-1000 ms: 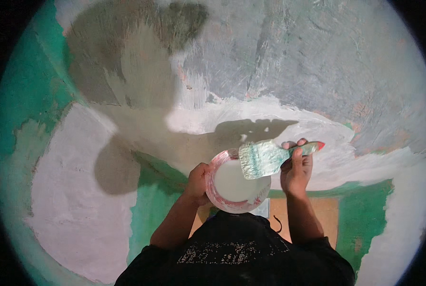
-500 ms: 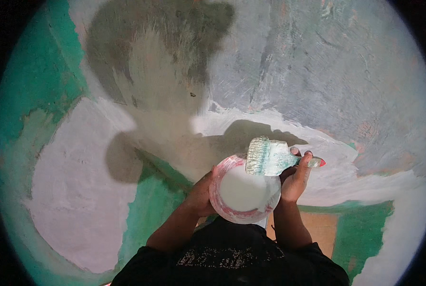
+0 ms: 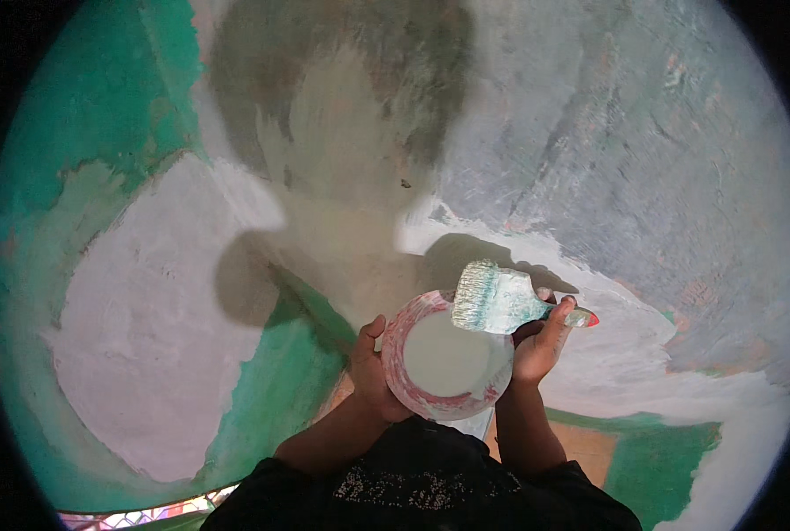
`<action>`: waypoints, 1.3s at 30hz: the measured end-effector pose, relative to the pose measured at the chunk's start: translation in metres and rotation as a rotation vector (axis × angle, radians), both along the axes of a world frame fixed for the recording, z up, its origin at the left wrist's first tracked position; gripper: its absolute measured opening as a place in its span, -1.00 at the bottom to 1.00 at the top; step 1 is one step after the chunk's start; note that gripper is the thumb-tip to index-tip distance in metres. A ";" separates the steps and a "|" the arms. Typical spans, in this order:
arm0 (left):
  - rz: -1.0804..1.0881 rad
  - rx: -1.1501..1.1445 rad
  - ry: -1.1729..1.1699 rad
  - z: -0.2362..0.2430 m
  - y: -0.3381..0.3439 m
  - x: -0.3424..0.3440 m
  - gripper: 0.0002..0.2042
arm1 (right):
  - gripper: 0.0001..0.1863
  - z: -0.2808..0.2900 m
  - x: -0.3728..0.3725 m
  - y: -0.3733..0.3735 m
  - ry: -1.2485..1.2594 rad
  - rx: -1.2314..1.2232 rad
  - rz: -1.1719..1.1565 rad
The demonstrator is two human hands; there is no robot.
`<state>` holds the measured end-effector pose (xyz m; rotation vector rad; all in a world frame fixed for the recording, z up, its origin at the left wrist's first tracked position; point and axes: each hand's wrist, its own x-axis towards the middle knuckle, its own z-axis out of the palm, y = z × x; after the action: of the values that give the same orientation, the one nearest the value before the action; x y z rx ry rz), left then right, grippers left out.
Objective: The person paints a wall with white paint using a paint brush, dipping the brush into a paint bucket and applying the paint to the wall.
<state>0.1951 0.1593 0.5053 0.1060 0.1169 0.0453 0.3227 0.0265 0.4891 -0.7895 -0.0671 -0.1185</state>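
Note:
A round bucket of white paint (image 3: 398, 375), its rim smeared pink and red, is held in front of my chest. My left hand (image 3: 375, 376) supports it from the left, thumb up beside the rim and the other fingers hidden under or behind it. In my right hand (image 3: 541, 348) is a wide paintbrush (image 3: 501, 299), gripped by its red-tipped handle. The brush's bristles point left over the bucket's upper right edge, coated in whitish and teal paint. That hand lies close against the bucket's right side; whether it touches cannot be told.
Ahead is a wall with grey plaster (image 3: 678, 177), green paint (image 3: 85, 106) and fresh white patches (image 3: 147, 345). Shadows of my head and hands fall on it. A tan panel (image 3: 581, 447) shows below on the right, and a patterned colourful strip (image 3: 147, 513) at the lower left.
The view has shifted, so the wall sits farther right. Bucket and brush remain together, slightly farther left in view. My left thumb now stands up beside the rim.

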 end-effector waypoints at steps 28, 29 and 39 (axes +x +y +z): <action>0.215 0.065 -0.319 -0.005 0.091 -0.042 -0.21 | -0.76 0.130 -0.010 0.102 -0.583 -0.028 0.349; 0.230 0.079 -0.282 -0.006 0.095 -0.042 -0.23 | -0.73 0.142 -0.008 0.114 -0.829 -0.169 0.218; 0.386 0.210 -0.067 -0.002 0.124 -0.046 -0.29 | -0.67 0.197 0.007 0.219 -1.203 -0.465 0.238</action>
<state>0.1489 0.2832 0.5037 0.2909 0.0639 0.4469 0.3299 0.2454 0.6859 -1.0692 -1.3617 -0.3462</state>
